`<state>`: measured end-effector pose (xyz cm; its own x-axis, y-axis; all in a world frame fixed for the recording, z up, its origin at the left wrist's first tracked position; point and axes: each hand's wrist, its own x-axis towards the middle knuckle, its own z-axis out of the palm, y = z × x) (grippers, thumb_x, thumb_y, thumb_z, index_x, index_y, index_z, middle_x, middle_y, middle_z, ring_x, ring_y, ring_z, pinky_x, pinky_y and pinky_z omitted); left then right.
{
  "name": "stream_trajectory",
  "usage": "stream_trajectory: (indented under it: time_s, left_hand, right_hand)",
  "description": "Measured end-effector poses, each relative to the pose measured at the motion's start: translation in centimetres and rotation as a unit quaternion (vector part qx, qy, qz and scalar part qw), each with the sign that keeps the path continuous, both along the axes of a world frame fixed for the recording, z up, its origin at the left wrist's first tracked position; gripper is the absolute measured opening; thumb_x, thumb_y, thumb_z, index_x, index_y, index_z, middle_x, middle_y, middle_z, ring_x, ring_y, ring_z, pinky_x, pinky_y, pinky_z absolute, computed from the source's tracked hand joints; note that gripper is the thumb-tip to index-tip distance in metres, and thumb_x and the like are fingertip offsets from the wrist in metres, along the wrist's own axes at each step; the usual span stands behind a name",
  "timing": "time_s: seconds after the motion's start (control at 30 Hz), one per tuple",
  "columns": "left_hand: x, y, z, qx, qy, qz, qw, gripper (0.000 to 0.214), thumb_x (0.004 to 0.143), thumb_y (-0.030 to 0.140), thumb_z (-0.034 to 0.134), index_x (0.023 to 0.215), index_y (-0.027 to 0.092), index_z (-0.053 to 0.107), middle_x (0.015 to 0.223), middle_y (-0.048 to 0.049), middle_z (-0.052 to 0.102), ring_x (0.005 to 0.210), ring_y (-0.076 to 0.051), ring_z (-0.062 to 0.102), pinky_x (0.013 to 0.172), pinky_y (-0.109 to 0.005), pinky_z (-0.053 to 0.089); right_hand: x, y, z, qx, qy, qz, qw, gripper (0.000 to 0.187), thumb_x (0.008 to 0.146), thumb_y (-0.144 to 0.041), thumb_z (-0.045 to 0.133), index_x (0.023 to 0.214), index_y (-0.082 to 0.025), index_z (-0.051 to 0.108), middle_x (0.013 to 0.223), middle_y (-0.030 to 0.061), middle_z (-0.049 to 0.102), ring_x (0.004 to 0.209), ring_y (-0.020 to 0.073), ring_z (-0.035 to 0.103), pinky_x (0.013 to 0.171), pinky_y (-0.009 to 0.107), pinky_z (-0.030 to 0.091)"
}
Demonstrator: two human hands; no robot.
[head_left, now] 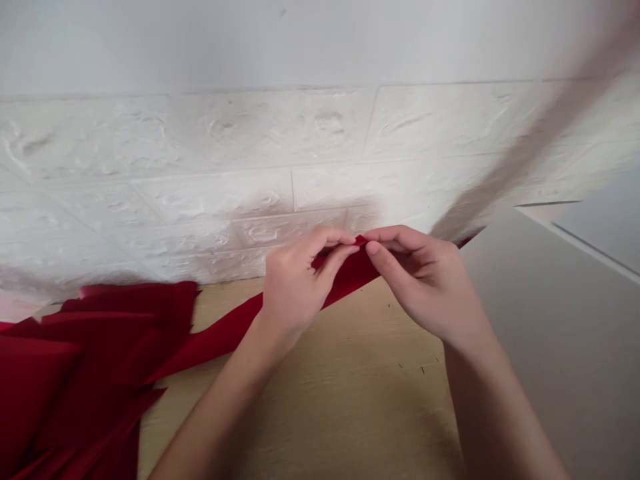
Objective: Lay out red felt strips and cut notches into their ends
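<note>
A long red ribbon (235,330) runs from a heap of red strips at the lower left up to the middle of the view. My left hand (295,283) pinches the ribbon's upper end between thumb and fingers. My right hand (425,280) meets it from the right, its fingertips closed on the same ribbon end. Both hands hover above a light wooden tabletop (350,387), close to the wall.
A pile of red ribbon pieces (75,373) covers the table's left side. A white brick-pattern wall (200,167) stands right behind. A grey panel (565,333) lies at the right. A blurred pale strip (540,133) slants across the upper right.
</note>
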<state>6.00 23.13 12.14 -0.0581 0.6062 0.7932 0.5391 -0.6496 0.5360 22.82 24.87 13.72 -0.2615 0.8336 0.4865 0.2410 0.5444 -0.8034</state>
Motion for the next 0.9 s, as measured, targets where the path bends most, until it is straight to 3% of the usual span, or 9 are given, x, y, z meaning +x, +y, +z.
stream_trajectory:
  time_s: [0.37,0.9]
  left_hand:
    - [0.1,-0.2,-0.3,0.011,0.061,-0.016,0.998,0.005,0.094,0.022,0.066,0.093,0.023,0.071,0.090,0.0026,0.078,0.081,-0.012,0.073,0.078,-0.025,0.059]
    - [0.5,-0.4,-0.1,-0.027,0.096,-0.020,0.995,0.008,0.094,0.018,0.065,0.092,0.023,0.071,0.093,0.0035,0.079,0.085,-0.013,0.074,0.078,-0.024,0.057]
  right_hand:
    - [1.7,0.3,0.7,-0.046,0.006,0.050,0.998,0.021,0.092,-0.040,0.068,0.099,-0.024,0.078,0.086,0.0033,0.078,0.075,0.0174,0.073,0.069,0.029,0.061]
    - [1.9,0.5,0.7,-0.003,-0.036,0.030,0.999,0.016,0.090,-0.039,0.068,0.090,-0.027,0.079,0.081,0.0012,0.077,0.071,0.0176,0.071,0.063,0.029,0.059]
